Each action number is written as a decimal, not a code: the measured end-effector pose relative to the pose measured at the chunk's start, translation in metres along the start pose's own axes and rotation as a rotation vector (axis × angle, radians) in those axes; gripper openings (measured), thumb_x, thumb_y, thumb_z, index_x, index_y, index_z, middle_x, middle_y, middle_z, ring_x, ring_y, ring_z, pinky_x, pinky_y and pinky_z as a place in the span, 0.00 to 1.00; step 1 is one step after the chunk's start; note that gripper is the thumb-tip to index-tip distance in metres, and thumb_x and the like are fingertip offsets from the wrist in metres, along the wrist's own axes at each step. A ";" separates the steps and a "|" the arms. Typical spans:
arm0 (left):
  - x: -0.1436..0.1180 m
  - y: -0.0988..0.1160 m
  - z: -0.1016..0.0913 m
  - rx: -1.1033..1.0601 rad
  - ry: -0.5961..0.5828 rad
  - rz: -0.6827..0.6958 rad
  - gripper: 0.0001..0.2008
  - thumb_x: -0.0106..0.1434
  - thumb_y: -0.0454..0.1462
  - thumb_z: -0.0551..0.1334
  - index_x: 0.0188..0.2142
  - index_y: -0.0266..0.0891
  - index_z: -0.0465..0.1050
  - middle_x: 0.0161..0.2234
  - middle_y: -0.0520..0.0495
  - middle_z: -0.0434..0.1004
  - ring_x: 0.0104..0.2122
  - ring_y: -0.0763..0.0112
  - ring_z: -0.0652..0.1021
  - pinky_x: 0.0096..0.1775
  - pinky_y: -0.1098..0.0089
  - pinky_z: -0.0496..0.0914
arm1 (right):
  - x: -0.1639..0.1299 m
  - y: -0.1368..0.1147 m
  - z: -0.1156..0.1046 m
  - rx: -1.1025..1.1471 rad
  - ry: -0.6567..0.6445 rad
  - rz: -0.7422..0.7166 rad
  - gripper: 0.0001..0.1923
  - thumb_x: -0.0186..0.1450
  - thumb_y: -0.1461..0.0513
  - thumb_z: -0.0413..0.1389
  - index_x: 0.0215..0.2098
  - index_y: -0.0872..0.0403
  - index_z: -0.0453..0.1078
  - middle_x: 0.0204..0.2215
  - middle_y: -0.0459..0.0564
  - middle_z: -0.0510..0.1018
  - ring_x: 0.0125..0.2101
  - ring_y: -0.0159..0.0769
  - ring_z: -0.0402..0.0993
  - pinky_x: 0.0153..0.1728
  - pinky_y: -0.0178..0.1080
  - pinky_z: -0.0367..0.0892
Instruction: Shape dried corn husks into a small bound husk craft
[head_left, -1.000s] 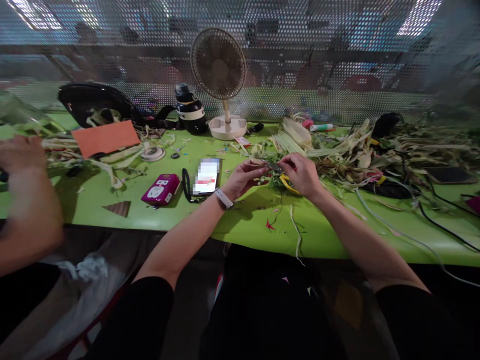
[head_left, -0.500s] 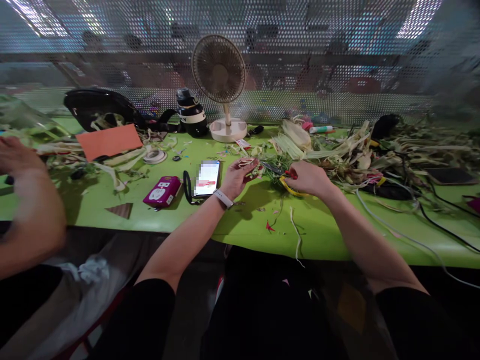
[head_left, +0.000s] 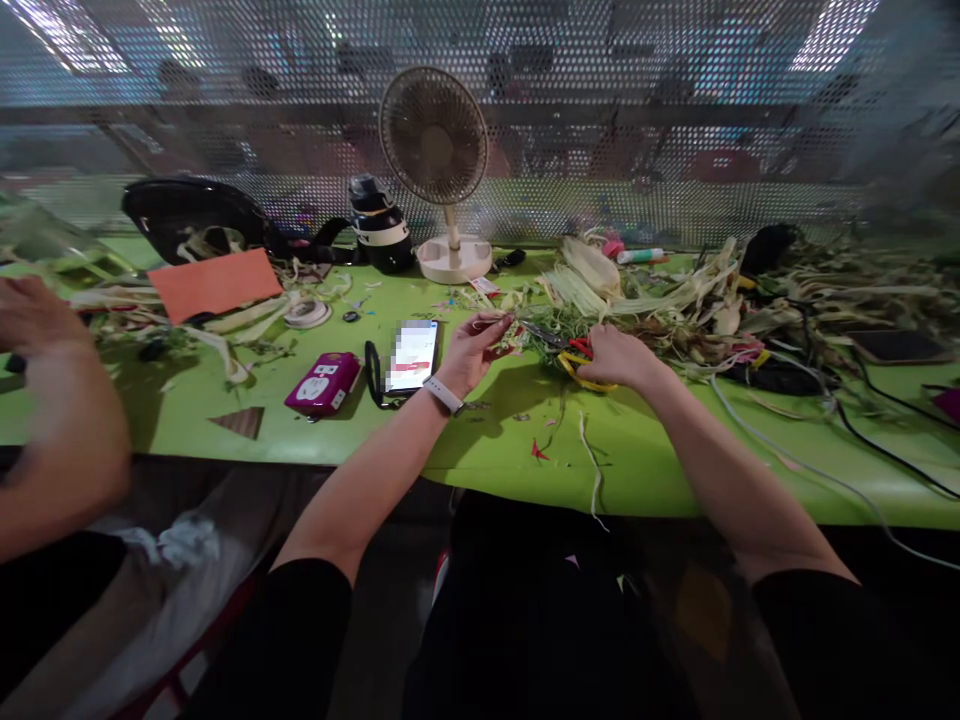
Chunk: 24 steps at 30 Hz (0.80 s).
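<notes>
My left hand (head_left: 474, 358), with a pale band on its wrist, is closed with fingertips pinched on a thin, pale plant strip (head_left: 491, 322). Most of that strip is hidden by the fingers. My right hand (head_left: 619, 357) grips a pair of scissors (head_left: 594, 381) by the red and yellow handles. Their dark blades point left toward my left fingertips, over green plant shreds (head_left: 564, 322). Whether the blades touch the strip I cannot tell. A lit phone (head_left: 414, 357) lies just left of my left hand.
Dried corn husks (head_left: 592, 275) heap behind and right of my hands. A fan (head_left: 454, 262), a black bottle (head_left: 384, 240) and a black bag (head_left: 196, 215) stand along the perforated screen. Left lie a purple box (head_left: 324, 385) and tape roll (head_left: 307, 313). Cables (head_left: 795, 432) cross the right side. Another person's arm (head_left: 64, 420) rests at far left.
The scissors' yellow handle loops show more now, as my right hand has shifted slightly. My left fingers have closed further over the pale strip, so less of it shows. The view has moved a little.
</notes>
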<state>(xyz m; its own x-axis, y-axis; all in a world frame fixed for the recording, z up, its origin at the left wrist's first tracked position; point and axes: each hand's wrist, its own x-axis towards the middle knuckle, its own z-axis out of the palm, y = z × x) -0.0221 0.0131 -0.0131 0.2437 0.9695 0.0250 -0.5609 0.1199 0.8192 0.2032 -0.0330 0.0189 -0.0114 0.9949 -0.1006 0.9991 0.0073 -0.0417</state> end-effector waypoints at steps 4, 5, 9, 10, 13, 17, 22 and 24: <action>0.000 0.001 0.001 0.007 0.012 -0.014 0.16 0.42 0.34 0.78 0.28 0.37 0.76 0.28 0.54 0.80 0.30 0.73 0.80 0.29 0.74 0.73 | 0.008 0.007 0.001 0.079 -0.091 0.019 0.19 0.55 0.56 0.59 0.41 0.59 0.68 0.34 0.59 0.77 0.33 0.45 0.74 0.27 0.38 0.59; -0.001 0.001 0.001 0.009 0.010 -0.016 0.15 0.42 0.34 0.78 0.28 0.37 0.76 0.28 0.53 0.80 0.30 0.73 0.80 0.30 0.74 0.73 | 0.010 0.008 0.001 0.096 -0.120 0.016 0.16 0.55 0.56 0.59 0.38 0.57 0.68 0.32 0.57 0.77 0.31 0.43 0.73 0.26 0.38 0.58; -0.001 0.001 0.000 0.006 0.005 -0.010 0.14 0.44 0.33 0.77 0.29 0.37 0.76 0.30 0.53 0.80 0.32 0.73 0.80 0.31 0.74 0.73 | 0.017 0.014 0.000 0.125 -0.167 0.019 0.11 0.56 0.54 0.57 0.27 0.53 0.65 0.26 0.53 0.75 0.26 0.39 0.69 0.25 0.38 0.56; -0.001 0.002 0.000 -0.002 0.003 -0.010 0.13 0.45 0.33 0.77 0.29 0.38 0.77 0.30 0.53 0.80 0.31 0.74 0.80 0.31 0.74 0.73 | 0.019 0.015 0.000 0.138 -0.157 0.027 0.12 0.57 0.54 0.57 0.25 0.53 0.64 0.25 0.52 0.74 0.26 0.38 0.68 0.25 0.38 0.55; 0.000 0.004 0.000 -0.043 0.007 -0.026 0.11 0.47 0.31 0.75 0.31 0.38 0.77 0.31 0.53 0.80 0.32 0.75 0.80 0.29 0.77 0.72 | 0.023 0.020 0.001 0.238 -0.107 0.026 0.14 0.58 0.53 0.57 0.23 0.53 0.62 0.23 0.49 0.72 0.24 0.35 0.65 0.25 0.37 0.55; 0.002 0.010 0.002 -0.107 0.053 -0.054 0.08 0.52 0.27 0.71 0.30 0.39 0.77 0.29 0.54 0.79 0.30 0.78 0.79 0.27 0.80 0.69 | 0.019 0.023 -0.001 0.510 -0.048 -0.039 0.24 0.55 0.44 0.61 0.23 0.52 0.58 0.20 0.44 0.65 0.23 0.31 0.60 0.25 0.36 0.54; 0.001 0.014 0.002 -0.184 0.059 -0.061 0.07 0.57 0.25 0.66 0.30 0.37 0.76 0.30 0.53 0.79 0.30 0.80 0.79 0.26 0.83 0.68 | 0.000 0.016 -0.017 0.905 -0.230 -0.243 0.31 0.53 0.33 0.56 0.28 0.51 0.58 0.22 0.42 0.63 0.22 0.29 0.57 0.23 0.36 0.55; 0.001 0.015 0.001 -0.216 0.023 -0.056 0.07 0.58 0.25 0.65 0.31 0.37 0.75 0.30 0.52 0.79 0.30 0.79 0.80 0.25 0.84 0.68 | -0.005 0.013 -0.022 0.914 -0.250 -0.297 0.32 0.51 0.33 0.58 0.27 0.51 0.58 0.22 0.41 0.62 0.23 0.28 0.57 0.23 0.35 0.55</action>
<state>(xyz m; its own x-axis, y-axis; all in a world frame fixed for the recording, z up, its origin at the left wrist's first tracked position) -0.0296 0.0157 0.0002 0.2623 0.9645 -0.0320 -0.7043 0.2140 0.6768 0.2168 -0.0358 0.0405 -0.3693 0.9146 -0.1645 0.5402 0.0673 -0.8389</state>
